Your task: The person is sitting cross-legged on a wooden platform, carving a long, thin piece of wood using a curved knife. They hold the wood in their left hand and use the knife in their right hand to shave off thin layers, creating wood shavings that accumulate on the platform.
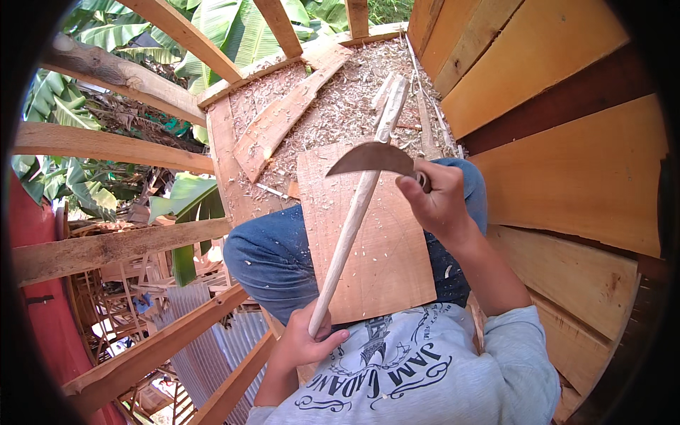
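Note:
My left hand is closed around the lower end of a pale whittled stick, which slants up and away from me. The stick's far end is thicker, with split or shaved faces. In my right hand is the handle of a knife with a broad curved blade. That blade lies across the upper part of the stick, its tip pointing left. Under the stick, a flat wooden board rests across my lap, sprinkled with a few shavings.
Wood shavings cover the floor ahead, where a long plank lies. Slatted rails run along the left, with banana leaves beyond. A plank wall stands close on the right. Corrugated sheeting shows below left.

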Tool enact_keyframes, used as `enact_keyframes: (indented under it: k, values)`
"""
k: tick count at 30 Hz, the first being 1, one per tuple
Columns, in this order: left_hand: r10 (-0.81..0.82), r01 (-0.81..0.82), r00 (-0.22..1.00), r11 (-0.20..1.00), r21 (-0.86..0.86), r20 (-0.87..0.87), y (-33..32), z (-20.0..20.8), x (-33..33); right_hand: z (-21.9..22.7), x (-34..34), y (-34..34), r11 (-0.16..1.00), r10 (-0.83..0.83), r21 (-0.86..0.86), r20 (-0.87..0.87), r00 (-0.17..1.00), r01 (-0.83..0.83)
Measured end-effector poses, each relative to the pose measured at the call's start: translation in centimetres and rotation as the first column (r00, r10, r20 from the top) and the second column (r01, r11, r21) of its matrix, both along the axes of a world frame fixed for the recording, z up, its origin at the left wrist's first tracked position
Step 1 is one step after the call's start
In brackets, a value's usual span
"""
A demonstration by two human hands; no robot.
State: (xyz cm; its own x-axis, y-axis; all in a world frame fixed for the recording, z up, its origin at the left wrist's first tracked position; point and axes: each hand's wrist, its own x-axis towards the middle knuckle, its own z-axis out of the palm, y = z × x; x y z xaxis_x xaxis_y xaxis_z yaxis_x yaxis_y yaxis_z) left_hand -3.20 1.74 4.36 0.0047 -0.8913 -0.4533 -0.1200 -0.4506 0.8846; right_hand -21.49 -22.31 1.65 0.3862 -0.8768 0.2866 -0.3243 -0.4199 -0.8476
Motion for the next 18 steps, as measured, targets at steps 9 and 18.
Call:
enact_keyframes:
  k: [9, 18]
  values:
    - [-0.032, 0.031, 0.998, 0.999, 0.027, 0.046, 0.1, -0.4, 0.5, 0.9, -0.8, -0.4, 0.997, -0.073, 0.025, -0.064, 0.995, 0.075]
    - [-0.055, 0.055, 0.998, 0.998, 0.014, 0.037, 0.5, -0.6, 0.7, -0.3, -1.3, 0.7, 0.915, 0.207, -0.294, -0.241, 0.948, -0.275]
